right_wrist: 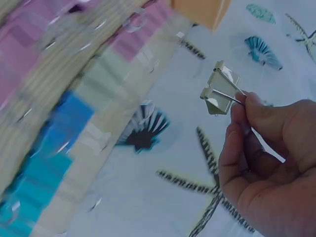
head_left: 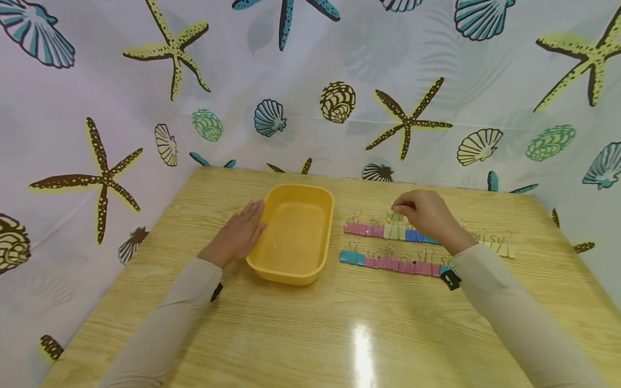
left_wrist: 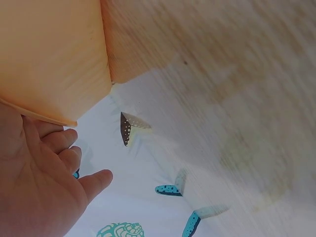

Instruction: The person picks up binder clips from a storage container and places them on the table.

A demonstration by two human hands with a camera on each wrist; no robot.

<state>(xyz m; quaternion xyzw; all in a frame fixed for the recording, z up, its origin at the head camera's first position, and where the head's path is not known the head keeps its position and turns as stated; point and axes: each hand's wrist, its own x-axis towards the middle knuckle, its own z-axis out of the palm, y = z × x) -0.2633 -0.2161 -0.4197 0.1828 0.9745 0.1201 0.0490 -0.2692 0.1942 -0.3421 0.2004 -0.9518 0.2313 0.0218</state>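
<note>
My right hand (head_left: 429,213) pinches a pale yellow-green binder clip (right_wrist: 222,94) by its wire handles, thumb against fingertips. The clip is up over the back row of binder clips, near the pale clips (head_left: 394,232) in it. Pink clips (head_left: 364,229) make up that row's left end, and blue ones (head_left: 414,235) follow the pale ones. In the head view, my left hand (head_left: 237,231) lies with extended fingers along the left rim of a yellow plastic tub (head_left: 286,277). The left wrist view has its fingers at the tub's edge, partly hidden by it.
In front runs a second row of clips, with a blue clip (head_left: 351,257) at its left end and several pink clips (head_left: 390,263) after it. More pale clips (head_left: 504,249) sit far right. A patterned cloth (head_left: 310,70) hangs behind the wooden table (head_left: 291,334).
</note>
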